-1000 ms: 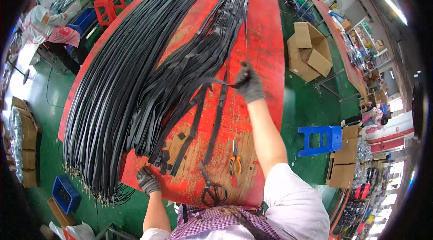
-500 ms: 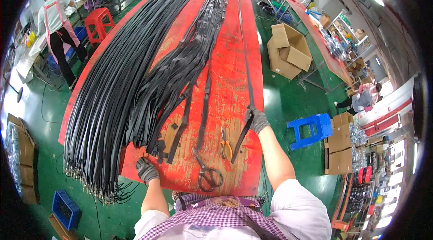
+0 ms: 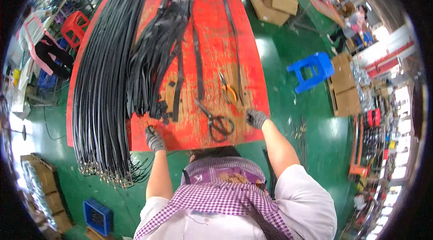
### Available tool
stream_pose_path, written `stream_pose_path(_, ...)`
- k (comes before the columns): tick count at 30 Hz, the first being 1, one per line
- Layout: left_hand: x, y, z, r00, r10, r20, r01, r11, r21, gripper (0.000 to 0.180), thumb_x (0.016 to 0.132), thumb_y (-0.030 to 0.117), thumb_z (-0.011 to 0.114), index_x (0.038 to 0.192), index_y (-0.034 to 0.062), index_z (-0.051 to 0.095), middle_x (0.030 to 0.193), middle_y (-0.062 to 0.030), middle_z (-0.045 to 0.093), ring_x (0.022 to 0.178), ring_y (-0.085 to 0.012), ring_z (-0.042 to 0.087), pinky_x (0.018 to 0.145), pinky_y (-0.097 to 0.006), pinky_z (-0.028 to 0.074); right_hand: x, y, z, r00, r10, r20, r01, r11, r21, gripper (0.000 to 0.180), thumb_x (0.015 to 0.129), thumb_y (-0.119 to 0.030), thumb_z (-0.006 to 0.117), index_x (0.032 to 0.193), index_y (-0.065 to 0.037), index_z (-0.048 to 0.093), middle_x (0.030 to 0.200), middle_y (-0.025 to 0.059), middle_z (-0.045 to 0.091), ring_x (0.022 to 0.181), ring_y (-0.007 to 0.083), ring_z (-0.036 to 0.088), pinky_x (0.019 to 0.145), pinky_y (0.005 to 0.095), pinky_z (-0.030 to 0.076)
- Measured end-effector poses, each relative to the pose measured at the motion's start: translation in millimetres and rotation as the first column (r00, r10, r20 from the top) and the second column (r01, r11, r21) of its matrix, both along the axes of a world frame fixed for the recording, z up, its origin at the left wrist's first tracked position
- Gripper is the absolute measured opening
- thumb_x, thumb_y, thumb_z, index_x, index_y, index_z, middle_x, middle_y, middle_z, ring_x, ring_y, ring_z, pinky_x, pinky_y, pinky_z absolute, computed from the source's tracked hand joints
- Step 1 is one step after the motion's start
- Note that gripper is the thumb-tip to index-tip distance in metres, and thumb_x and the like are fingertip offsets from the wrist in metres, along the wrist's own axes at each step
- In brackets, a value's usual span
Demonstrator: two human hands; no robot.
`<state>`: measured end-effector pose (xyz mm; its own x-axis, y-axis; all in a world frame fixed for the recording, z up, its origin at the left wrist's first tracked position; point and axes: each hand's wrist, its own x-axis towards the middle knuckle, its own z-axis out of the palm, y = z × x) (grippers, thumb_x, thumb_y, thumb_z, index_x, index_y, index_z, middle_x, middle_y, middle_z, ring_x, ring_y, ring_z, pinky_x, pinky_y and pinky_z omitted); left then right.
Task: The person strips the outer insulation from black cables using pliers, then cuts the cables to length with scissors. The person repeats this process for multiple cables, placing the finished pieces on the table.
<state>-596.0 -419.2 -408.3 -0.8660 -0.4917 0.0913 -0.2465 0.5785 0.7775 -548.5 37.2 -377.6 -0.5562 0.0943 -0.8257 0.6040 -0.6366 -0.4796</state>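
My left hand (image 3: 155, 139), in a dark striped work glove, is at the near edge of the red table (image 3: 212, 59). Its fingers are pinched together, with something thin at the tips too small to name. My right hand (image 3: 256, 119), gloved alike, is curled closed at the near right of the table; its fingers hide what they hold, if anything. Just beyond it ends a long black strip (image 3: 232, 32), apparently apart from the fingers. Between my hands lie black-handled scissors (image 3: 220, 127) and orange-handled pliers (image 3: 228, 92). Black scraps (image 3: 163, 108) lie beyond my left hand.
Long black cables (image 3: 103, 68) hang over the table's left near edge. Beside them lies a bundle of flat black strips (image 3: 158, 55). A blue stool (image 3: 311, 72) and open carton (image 3: 273, 0) stand right, a red stool (image 3: 74, 27) left. Two people are farther off.
My right hand has let go of the long strip and drawn back toward the table's near edge. My left hand has barely moved on the table. The view has tilted down.
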Motion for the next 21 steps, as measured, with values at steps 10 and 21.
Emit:
stream_pose_path(10, 126.3, 80.7, 65.8, 0.791, -0.546, 0.276, 0.282, 0.725, 0.629, 0.022, 0.083, 0.023, 0.043, 0.091, 0.0057, 0.054, 0.058, 0.0048, 0.041, 0.049, -0.0035, 0.033, 0.045, -0.017, 0.028, 112.4, -68.5, 35.5, 0.917, 0.371, -0.147, -0.174, 0.703, 0.69, 0.021, 0.074, -0.021, 0.044, 0.082, -0.004, 0.054, 0.076, 0.012, 0.055, 0.068, 0.0244, 0.054, 0.059, 0.0356, 0.045)
stream_pose_path(21, 301.6, 286.8, 161.8, 0.265, -0.947, 0.181, 0.238, 0.246, 0.94, 0.019, 0.083, 0.021, 0.046, 0.091, 0.0043, 0.049, 0.06, 0.0018, 0.044, 0.047, -0.0062, 0.038, 0.04, -0.019, 0.031, 365.7, -96.3, 108.0, 0.807, 0.398, -0.435, -0.002, 0.74, 0.673, 0.037, 0.074, -0.031, 0.052, 0.102, -0.007, 0.051, 0.094, 0.0146, 0.054, 0.088, 0.0246, 0.051, 0.077, 0.0312, 0.04)
